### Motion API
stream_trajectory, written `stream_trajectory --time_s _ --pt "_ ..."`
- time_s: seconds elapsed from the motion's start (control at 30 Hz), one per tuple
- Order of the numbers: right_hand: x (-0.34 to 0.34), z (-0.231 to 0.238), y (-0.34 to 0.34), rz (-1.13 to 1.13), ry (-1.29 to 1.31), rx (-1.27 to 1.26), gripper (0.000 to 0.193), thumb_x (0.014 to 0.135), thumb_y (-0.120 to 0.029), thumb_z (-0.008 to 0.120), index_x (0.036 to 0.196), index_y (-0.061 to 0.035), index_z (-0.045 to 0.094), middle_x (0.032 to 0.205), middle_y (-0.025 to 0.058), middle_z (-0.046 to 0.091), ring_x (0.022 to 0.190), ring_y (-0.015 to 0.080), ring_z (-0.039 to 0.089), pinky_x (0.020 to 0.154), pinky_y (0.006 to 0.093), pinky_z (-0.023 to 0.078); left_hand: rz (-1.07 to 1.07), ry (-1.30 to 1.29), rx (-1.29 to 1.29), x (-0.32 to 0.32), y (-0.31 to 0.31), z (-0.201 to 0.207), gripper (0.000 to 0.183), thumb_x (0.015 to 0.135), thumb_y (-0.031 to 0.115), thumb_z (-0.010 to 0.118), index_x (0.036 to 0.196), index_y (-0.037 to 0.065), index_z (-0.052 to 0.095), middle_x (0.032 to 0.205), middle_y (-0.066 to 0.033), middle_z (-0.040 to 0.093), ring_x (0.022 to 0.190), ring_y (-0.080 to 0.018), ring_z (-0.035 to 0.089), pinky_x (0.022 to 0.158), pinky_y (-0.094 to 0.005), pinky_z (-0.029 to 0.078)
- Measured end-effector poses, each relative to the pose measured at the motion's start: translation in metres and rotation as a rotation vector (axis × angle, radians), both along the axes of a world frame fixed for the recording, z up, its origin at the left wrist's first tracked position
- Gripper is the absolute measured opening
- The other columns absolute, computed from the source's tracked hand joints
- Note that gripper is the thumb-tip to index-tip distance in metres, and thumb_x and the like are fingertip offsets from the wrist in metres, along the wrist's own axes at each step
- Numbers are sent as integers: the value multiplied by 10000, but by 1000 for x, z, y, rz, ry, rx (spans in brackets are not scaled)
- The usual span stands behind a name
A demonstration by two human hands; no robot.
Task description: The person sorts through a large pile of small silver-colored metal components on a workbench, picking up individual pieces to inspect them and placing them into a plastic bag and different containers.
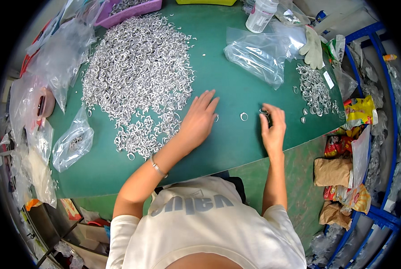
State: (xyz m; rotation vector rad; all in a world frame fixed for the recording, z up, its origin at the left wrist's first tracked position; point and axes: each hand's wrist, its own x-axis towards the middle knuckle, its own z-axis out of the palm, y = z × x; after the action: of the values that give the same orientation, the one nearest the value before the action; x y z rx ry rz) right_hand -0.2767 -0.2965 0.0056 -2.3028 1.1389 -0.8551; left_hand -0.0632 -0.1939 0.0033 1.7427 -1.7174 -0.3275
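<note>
A big pile of small silver metal rings covers the left half of the green table. My left hand lies palm down at the pile's right edge, fingers stretched out. One ring shows beside its fingers. To the right, my right hand has its thumb and fingers curled toward each other around a small metal ring, partly hidden by the fingers. Between the hands a single ring rests on the table. A smaller group of larger-looking rings is spread near the right edge.
A clear plastic bag, a white bottle and a pale glove lie at the back right. A purple bin stands behind the pile. Another bag sits front left. Blue shelving rises on the right.
</note>
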Motion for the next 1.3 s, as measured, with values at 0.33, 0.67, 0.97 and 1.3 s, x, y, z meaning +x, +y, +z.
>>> stream_trajectory --time_s 0.33,0.67,0.97,1.3 --pt "29 -6 19 88 6 129 271 744 51 640 1007 -3 596 903 142 585 809 298 554 734 370 459 -168 2 7 -12 47 4 322 838 -33 537 1161 -30 540 1270 -193 494 1202 -347 474 1031 -429 377" --pt "88 37 88 525 -189 649 218 775 48 655 988 14 629 864 63 644 681 97 524 605 240 436 324 2165 296 -7 92 7 305 974 191 447 1122 -54 553 982 -115 611 910 -202 592 822 -335 499" --pt "91 15 80 338 -396 873 142 887 10 565 1020 22 614 893 53 643 813 88 566 758 223 444 1020 1574 -951 135 186 60 363 910 -44 377 1249 -170 354 1113 -208 526 1020 -243 554 937 -324 482" --pt "91 15 83 275 -226 661 169 848 9 604 1015 0 624 886 53 631 800 116 557 737 242 446 1206 1211 -889 178 201 41 764 821 -104 462 1451 -36 36 1284 -226 360 1125 -295 461 1054 -476 340"
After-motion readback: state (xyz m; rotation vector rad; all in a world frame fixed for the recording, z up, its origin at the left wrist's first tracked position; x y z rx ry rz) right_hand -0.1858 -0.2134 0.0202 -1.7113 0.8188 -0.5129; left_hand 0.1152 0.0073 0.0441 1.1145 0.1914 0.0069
